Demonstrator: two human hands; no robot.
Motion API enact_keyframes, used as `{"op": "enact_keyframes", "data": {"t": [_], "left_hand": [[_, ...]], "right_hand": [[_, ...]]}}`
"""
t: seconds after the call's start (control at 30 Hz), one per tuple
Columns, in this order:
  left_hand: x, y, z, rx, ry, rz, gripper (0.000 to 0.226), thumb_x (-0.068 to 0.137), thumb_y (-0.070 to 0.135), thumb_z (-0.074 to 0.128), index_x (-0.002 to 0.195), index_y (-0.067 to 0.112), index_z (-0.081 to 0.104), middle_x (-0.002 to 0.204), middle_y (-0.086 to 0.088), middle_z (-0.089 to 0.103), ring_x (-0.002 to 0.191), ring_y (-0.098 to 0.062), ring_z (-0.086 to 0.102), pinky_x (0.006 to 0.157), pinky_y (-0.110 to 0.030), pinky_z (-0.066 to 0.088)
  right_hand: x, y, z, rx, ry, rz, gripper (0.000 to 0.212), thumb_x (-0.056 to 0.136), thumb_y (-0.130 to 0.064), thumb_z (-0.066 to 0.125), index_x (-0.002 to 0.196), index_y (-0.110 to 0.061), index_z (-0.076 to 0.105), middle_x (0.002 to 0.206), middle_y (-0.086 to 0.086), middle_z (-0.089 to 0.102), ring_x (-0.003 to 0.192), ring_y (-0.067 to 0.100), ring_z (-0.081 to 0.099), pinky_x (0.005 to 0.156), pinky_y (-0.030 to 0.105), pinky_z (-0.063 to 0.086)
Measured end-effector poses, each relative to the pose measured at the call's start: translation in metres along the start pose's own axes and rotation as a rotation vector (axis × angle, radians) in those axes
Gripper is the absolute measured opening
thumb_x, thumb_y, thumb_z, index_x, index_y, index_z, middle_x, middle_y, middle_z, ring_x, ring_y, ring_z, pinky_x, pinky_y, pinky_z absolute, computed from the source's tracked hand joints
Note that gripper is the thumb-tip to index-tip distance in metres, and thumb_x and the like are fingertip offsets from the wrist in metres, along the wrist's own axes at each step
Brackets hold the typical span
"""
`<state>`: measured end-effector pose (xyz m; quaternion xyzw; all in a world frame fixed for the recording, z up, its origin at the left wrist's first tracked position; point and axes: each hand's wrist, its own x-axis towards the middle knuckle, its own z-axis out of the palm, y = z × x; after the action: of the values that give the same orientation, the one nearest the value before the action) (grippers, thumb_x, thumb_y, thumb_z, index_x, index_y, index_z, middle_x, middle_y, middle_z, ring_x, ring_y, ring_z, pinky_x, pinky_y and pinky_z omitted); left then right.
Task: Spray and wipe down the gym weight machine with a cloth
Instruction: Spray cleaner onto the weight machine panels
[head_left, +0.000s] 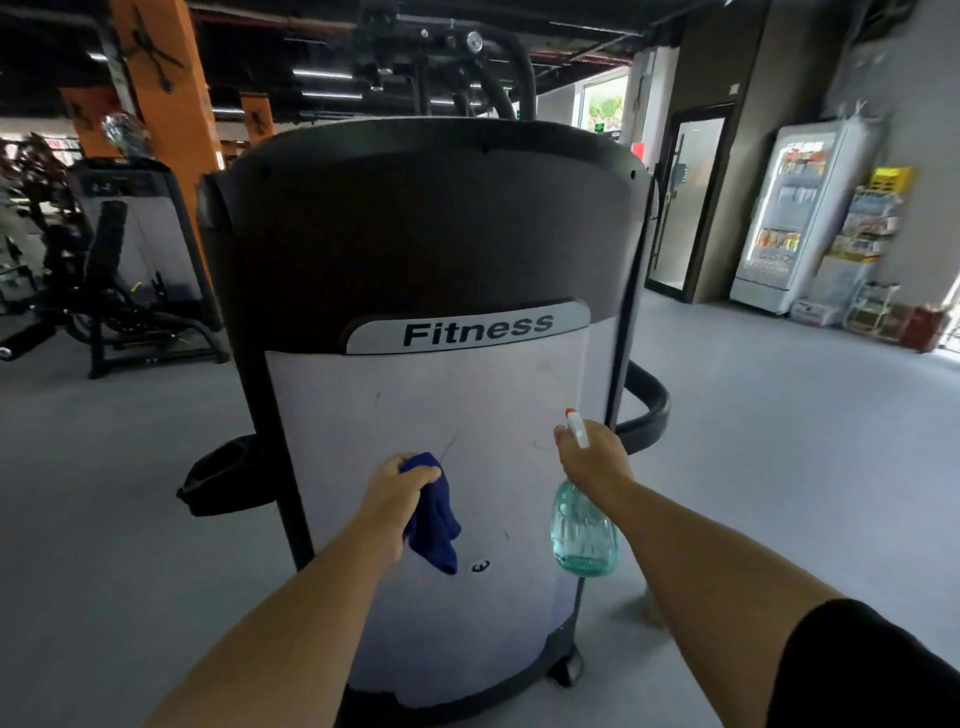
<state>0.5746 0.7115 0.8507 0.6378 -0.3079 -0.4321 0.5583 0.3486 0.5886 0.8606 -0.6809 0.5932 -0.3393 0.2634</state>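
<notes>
A person's left hand (397, 483) grips a bunched dark-blue cloth (434, 514), fingers curled over its top while the rest hangs down in front of the pale rear panel (415, 415) of a gym weight machine (415, 234). The right hand (592, 457) is wrapped round the neck of a clear, green-tinted spray bottle (582, 530), its white trigger head with the orange nozzle tip (570, 412) aimed at the panel's right edge (whether a finger rests on the trigger cannot be told). The bottle's body hangs below the fist, just beside the panel. Both bare forearms reach in from the near edge; a black sleeve (872, 670) shows at the near right.

The machine stands close ahead on a grey floor (753, 415), its curved shroud black above and light grey below, with a "Fitness" label (470, 327) between the two. To the far left stand another weight machine (135, 234) and an orange pillar (166, 98). At the far right are a lit drinks fridge (789, 218), a stocked display rack (867, 228) and a glass door (691, 197).
</notes>
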Motion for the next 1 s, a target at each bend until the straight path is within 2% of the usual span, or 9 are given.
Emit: {"op": "enact_keyframes", "data": {"t": [0.13,0.3,0.4,0.53,0.67,0.77,0.9,1.0], "left_hand": [[0.007,0.001,0.037,-0.008,-0.017,0.008,0.008,0.096,0.013,0.063,0.103,0.017,0.061,0.104,-0.016,0.068,0.090,-0.030,0.066,0.072,-0.037,0.051],[0.016,0.007,0.070,-0.025,-0.022,0.008,0.012,0.097,0.013,0.061,0.109,0.015,0.062,0.099,-0.013,0.068,0.085,-0.027,0.065,0.069,-0.035,0.050],[0.021,0.013,0.083,-0.018,-0.004,0.019,0.009,0.097,0.014,0.061,0.106,0.016,0.062,0.099,-0.012,0.069,0.084,-0.026,0.065,0.070,-0.035,0.051],[0.027,0.015,0.092,-0.019,0.039,0.041,0.016,0.096,0.016,0.063,0.112,0.013,0.062,0.104,-0.016,0.069,0.089,-0.028,0.065,0.075,-0.036,0.051],[0.027,-0.006,0.098,-0.012,0.066,0.002,0.035,0.086,0.025,0.069,0.116,0.008,0.062,0.110,-0.025,0.069,0.097,-0.038,0.068,0.079,-0.044,0.052],[0.028,-0.023,0.102,-0.007,0.082,-0.019,0.027,0.093,0.020,0.066,0.117,0.008,0.062,0.110,-0.023,0.069,0.096,-0.035,0.067,0.078,-0.041,0.050],[0.036,-0.042,0.097,-0.007,0.084,-0.043,0.019,0.097,0.016,0.061,0.116,0.012,0.062,0.111,-0.016,0.069,0.099,-0.028,0.065,0.077,-0.037,0.050],[0.038,-0.054,0.092,-0.004,0.113,-0.048,0.012,0.098,0.015,0.061,0.109,0.014,0.062,0.106,-0.012,0.069,0.096,-0.025,0.064,0.074,-0.035,0.048]], "right_hand": [[0.021,0.025,-0.023,-0.010,0.021,0.038,0.033,0.100,-0.040,0.048,0.094,-0.011,0.060,0.087,0.009,0.066,0.081,0.029,0.063,0.069,0.033,0.043],[0.045,0.049,-0.047,0.069,-0.028,0.025,0.020,0.097,-0.025,0.050,0.083,-0.013,0.058,0.078,0.007,0.064,0.068,0.023,0.059,0.060,0.031,0.043],[0.054,0.064,-0.053,0.047,-0.076,0.018,0.022,0.097,-0.023,0.048,0.076,-0.019,0.053,0.078,0.007,0.064,0.069,0.024,0.060,0.059,0.031,0.043],[0.060,0.081,-0.059,0.022,-0.090,0.039,0.022,0.095,-0.021,0.048,0.083,-0.007,0.059,0.081,0.010,0.066,0.072,0.024,0.063,0.057,0.030,0.042],[0.059,0.110,-0.053,0.036,-0.112,0.042,0.021,0.094,-0.018,0.050,0.086,-0.001,0.060,0.085,0.015,0.067,0.069,0.022,0.058,0.059,0.030,0.043],[0.059,0.131,-0.045,0.056,-0.109,0.045,0.019,0.091,-0.012,0.051,0.088,0.006,0.058,0.080,0.018,0.064,0.069,0.025,0.055,0.063,0.035,0.043],[0.066,0.150,-0.036,0.062,-0.122,0.069,0.018,0.087,-0.010,0.049,0.085,0.008,0.048,0.071,0.011,0.050,0.067,0.024,0.047,0.063,0.036,0.037],[0.065,0.162,-0.027,0.078,-0.145,0.079,0.027,0.094,-0.020,0.048,0.080,0.002,0.052,0.076,0.021,0.061,0.067,0.033,0.056,0.065,0.037,0.043]]}}
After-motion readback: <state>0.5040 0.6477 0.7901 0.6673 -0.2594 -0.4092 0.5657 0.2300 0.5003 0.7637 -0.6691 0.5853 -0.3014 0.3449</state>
